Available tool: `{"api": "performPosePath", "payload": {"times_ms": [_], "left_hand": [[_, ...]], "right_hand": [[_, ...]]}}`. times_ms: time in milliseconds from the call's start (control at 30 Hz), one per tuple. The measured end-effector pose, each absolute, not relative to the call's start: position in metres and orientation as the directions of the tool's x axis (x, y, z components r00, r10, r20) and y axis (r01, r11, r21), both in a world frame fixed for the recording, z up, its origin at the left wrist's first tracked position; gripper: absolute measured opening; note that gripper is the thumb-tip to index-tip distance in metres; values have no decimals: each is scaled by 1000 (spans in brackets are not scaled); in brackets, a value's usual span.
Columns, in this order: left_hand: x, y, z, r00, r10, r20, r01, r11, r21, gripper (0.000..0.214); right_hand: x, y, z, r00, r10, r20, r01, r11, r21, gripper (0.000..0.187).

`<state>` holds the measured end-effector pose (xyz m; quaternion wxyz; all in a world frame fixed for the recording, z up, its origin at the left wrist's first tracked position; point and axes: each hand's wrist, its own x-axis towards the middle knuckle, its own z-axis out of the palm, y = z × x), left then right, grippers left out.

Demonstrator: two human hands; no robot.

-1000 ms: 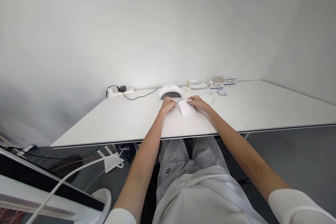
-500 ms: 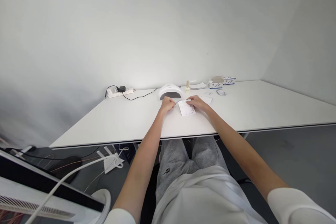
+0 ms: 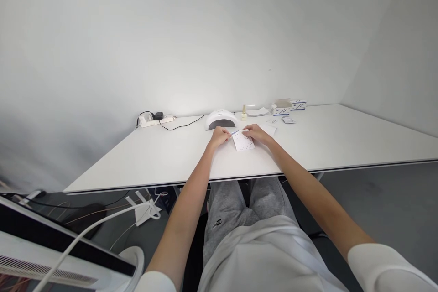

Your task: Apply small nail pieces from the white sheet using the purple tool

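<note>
Both my hands rest on the white table [image 3: 164, 159], close together. My left hand [image 3: 219, 136] is curled into a loose fist on the table top. My right hand [image 3: 257, 133] pinches a thin pen-like tool [image 3: 238, 131] whose tip points left toward my left hand. Under and between the hands lies a small white sheet with tiny dots [image 3: 244, 142]. What my left fingers hold, if anything, is too small to make out.
A white domed nail lamp [image 3: 221, 119] stands just behind my hands, its cable running to a power strip [image 3: 154, 120] at the back left. A small bottle [image 3: 244, 112], a dish, small boxes [image 3: 282, 108] and packets sit at the back right. Cables and equipment lie under the table at left.
Nearly nothing differs. The view has drifted slightly, and my right hand with the tool has shifted a touch over the dotted sheet.
</note>
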<state>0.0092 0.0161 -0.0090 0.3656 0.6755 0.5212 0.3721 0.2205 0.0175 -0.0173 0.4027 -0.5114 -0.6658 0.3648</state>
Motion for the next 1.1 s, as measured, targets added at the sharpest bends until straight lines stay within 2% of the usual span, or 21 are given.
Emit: {"api": "performPosePath", "payload": {"times_ms": [167,333,533,1100], "left_hand": [[8,13,-8,205,964,168,406,-240,882,14],[10,15,-8,148,939,311,381,-345,858,11],[13,27,-16,106,870,482,417,-479,773,7],[13,26,-16,109,853,510,471,-496,729,7]], "right_hand": [[220,16,-17,-162,970,184,372,232,-898,21],[218,11,-13,-174,955,240,309,284,-908,18],[217,12,-13,-172,949,265,263,304,-916,20],[217,13,-13,-100,948,302,282,318,-905,21]]}}
